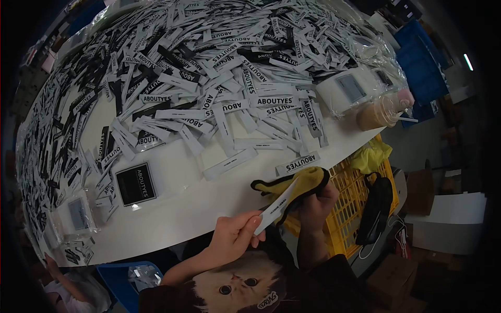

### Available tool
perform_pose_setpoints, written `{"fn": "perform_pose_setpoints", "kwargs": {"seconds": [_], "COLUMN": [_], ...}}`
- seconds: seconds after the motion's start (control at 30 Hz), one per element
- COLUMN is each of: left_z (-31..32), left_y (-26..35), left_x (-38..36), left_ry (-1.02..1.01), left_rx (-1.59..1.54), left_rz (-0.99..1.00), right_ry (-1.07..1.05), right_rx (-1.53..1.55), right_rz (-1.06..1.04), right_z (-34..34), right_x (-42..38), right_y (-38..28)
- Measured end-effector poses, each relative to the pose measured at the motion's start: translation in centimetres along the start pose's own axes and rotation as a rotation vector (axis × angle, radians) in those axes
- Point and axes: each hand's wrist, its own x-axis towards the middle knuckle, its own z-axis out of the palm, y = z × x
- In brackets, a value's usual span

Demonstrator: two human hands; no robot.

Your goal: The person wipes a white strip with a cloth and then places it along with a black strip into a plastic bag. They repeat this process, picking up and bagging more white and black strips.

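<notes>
My left hand (235,237) pinches the lower end of a white paper strip (277,207) with small dark print. The strip's upper part lies against a yellow fabric item with black edging (297,183). My right hand (319,203) grips that yellow item from its right side, with the fingers partly hidden behind it. Just above the item, a folded white label reading ABOUTYES (297,164) rests near the table's edge. Many black and white labels (224,57) lie heaped over the table beyond.
On the white table (172,221) are a black ABOUTYES pack (136,184), plastic-wrapped packs (347,89) and a drink cup (373,113). A yellow crate (339,214) holding a black item (377,206) stands right. Another person's arm (57,271) shows lower left, near a blue chair (122,276).
</notes>
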Motion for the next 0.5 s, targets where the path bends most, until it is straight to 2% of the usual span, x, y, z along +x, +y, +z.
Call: {"fn": "perform_pose_setpoints", "kwargs": {"seconds": [0.1,0.17,0.23,0.27,0.33,0.43,0.5], "left_z": [0.3,0.0,-1.0,-1.2,-1.0,-1.2,-1.4], "left_y": [0.3,0.2,-0.3,-0.4,0.0,0.0,-0.3], "left_x": [-0.2,-0.4,-0.5,-0.5,-0.5,-0.6,-0.6], "left_ry": [-0.024,-0.041,0.017,0.044,0.065,0.094,0.103], "left_rx": [-0.039,-0.067,-0.152,-0.176,-0.200,-0.261,-0.294], "left_rz": [0.028,0.038,0.030,0.012,0.018,0.019,0.016], "right_ry": [0.072,0.393,0.515,0.513,0.491,0.484,0.472], "right_rx": [-0.045,0.093,0.195,0.193,-0.097,-0.252,-0.347], "right_rz": [-0.099,-0.201,-0.225,-0.226,-0.333,-0.440,-0.423], "right_z": [-1.4,-2.4,-6.2,-7.1,-8.2,-9.0,-10.4], "right_x": [-0.3,1.2,3.0,3.4,3.9,6.7,8.0], "right_y": [-0.4,-1.8,-3.1,-3.3,-3.3,-2.4,-1.1]}}
